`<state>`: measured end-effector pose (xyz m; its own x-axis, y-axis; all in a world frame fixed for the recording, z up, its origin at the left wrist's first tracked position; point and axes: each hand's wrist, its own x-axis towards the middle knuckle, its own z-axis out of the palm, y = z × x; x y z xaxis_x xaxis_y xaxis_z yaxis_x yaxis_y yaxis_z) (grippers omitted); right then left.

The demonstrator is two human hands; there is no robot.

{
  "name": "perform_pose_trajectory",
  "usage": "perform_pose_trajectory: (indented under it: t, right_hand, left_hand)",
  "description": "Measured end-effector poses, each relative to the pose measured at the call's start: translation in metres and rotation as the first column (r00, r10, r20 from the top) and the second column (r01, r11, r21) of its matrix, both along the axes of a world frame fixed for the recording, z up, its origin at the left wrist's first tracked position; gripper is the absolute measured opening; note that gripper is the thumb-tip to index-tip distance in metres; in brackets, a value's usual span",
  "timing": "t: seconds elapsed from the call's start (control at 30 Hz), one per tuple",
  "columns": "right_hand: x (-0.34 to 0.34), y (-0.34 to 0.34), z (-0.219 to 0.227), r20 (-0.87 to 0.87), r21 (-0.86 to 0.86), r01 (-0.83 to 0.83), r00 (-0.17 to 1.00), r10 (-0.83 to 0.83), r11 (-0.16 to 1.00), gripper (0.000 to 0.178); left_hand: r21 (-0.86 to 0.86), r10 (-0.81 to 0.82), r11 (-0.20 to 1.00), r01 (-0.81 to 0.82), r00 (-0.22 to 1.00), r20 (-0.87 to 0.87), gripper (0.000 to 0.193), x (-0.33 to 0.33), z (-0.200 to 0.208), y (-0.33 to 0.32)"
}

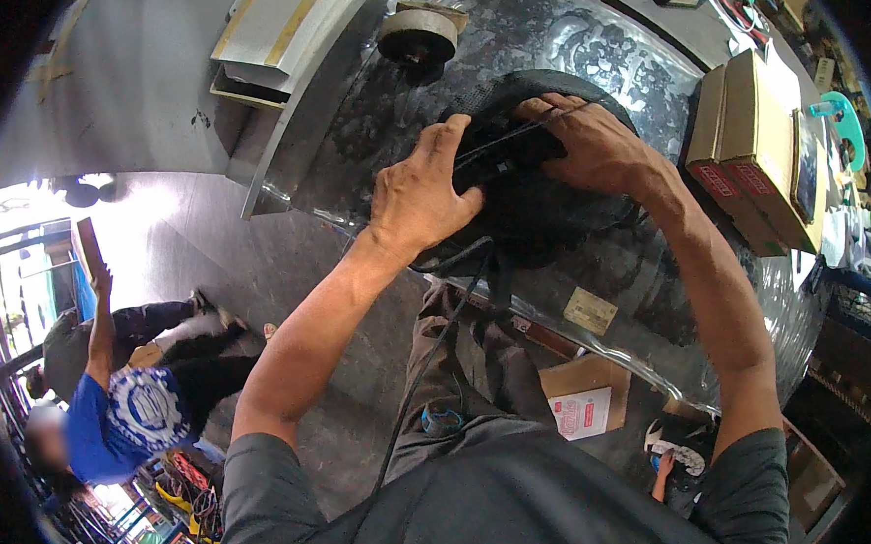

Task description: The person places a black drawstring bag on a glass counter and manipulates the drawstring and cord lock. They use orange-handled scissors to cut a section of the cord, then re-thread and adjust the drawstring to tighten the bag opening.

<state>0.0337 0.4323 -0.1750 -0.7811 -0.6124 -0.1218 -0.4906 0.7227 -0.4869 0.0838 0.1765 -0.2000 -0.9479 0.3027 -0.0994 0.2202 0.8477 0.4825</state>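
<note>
A black bag (547,214) of dark, partly mesh-like fabric lies on the plastic-covered table in front of me. My left hand (420,187) grips its left edge, thumb on the near side and fingers curled over the far side. On the bag's upper right part, my right hand (600,143) has its fingers bent over the fabric around the opening, with some fingertips hidden. A thin dark cord crosses between the hands. The bag's inside is too dark to make out. Dark straps hang from the bag over the table's near edge.
A tape roll (417,37) sits at the far left of the table (605,44). Cardboard boxes (748,141) stand at the right, near a teal ring-shaped item (841,131). Flattened cardboard (607,380) lies below. A person in a blue shirt (132,424) is at the left.
</note>
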Motion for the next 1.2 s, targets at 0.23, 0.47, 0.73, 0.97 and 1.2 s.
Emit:
perform_pose_trajectory:
  t: [0.23,0.47,0.73,0.97,1.2]
  right_hand:
    - [-0.002,0.011,-0.02,-0.11,-0.063,-0.1,0.99,0.093,0.993,0.074]
    - [0.002,0.01,-0.027,-0.2,-0.027,-0.032,0.979,0.026,0.999,0.075]
    - [0.005,0.009,-0.021,-0.203,-0.086,-0.079,0.977,0.061,0.993,0.076]
    - [0.003,0.009,-0.024,-0.21,-0.072,-0.026,0.978,0.01,0.997,0.077]
    - [0.002,0.013,-0.031,-0.242,-0.08,-0.044,0.97,0.024,0.996,0.075]
  left_hand:
    - [0.029,0.01,1.0,-0.01,1.0,-0.022,0.085,-0.011,0.002,-0.007]
    - [-0.072,0.089,0.993,-0.09,0.996,-0.015,0.085,-0.008,0.007,0.014]
    - [-0.108,0.18,0.978,-0.18,0.984,-0.005,0.085,-0.009,0.006,0.024]
    - [-0.048,0.157,0.986,-0.157,0.988,0.009,0.091,-0.01,0.005,0.018]
    - [-0.099,-0.02,0.995,0.024,0.999,0.036,0.099,-0.009,0.005,-0.003]
